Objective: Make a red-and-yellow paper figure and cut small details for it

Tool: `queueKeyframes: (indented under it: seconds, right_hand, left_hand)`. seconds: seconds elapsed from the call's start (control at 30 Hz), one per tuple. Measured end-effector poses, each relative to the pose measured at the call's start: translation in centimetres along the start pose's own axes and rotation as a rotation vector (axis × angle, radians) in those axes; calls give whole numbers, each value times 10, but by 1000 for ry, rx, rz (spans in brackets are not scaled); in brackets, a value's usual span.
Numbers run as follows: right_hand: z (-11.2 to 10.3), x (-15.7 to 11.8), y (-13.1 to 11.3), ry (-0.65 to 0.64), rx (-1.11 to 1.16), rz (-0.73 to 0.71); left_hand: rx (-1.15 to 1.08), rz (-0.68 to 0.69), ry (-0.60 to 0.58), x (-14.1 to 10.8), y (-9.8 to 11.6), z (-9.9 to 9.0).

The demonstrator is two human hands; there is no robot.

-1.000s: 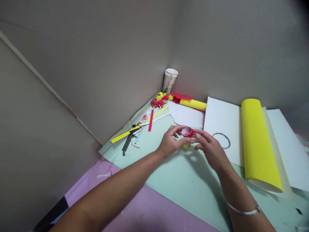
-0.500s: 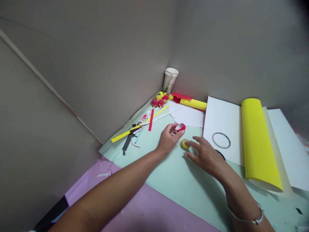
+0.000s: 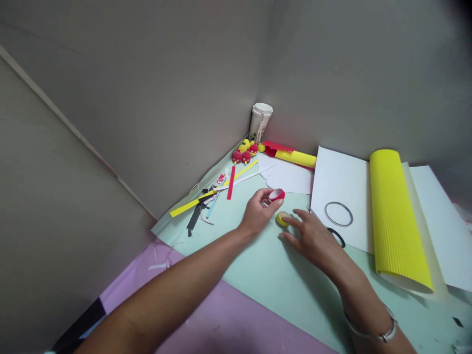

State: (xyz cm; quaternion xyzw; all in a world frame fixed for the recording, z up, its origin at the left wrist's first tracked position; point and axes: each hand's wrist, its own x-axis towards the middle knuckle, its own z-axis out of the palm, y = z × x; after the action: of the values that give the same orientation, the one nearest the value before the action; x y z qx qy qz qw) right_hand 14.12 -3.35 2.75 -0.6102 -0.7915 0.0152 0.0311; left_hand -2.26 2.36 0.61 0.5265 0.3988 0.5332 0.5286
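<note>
My left hand [image 3: 258, 211] pinches a small red paper ring [image 3: 281, 195] with a pale inside, raised a little above the green sheet. Just below it lies a small yellow ring [image 3: 283, 219] with a tan inside; whether it is tape or coiled paper I cannot tell. Over the sheet my right hand [image 3: 311, 238] is open, fingers spread, the index fingertip at the yellow ring's edge. Scissors with a black handle [image 3: 337, 238] lie partly hidden behind that hand.
Paper strips [image 3: 199, 204] and scraps lie to the left. Several red and yellow ball-shaped pieces [image 3: 245, 151] sit by a lidded white cup [image 3: 261, 120] in the corner. On the right are white sheets [image 3: 342, 172], a thin grey ring [image 3: 339, 214] and rolled yellow corrugated paper [image 3: 396, 221].
My right hand has shifted slightly left, uncovering more of the scissors' handle. My left hand keeps hold of the red paper ring, which has turned slightly.
</note>
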Motion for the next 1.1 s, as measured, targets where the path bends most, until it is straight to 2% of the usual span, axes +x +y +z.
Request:
queueKeyframes:
  seconds: [0.4, 1.1]
  right_hand:
    - [2, -1, -6, 63, -34, -28]
    - [3, -2, -6, 70, -46, -40]
  left_hand:
    - [-5, 5, -13, 0, -1, -1]
    - [5, 7, -10, 0, -4, 0]
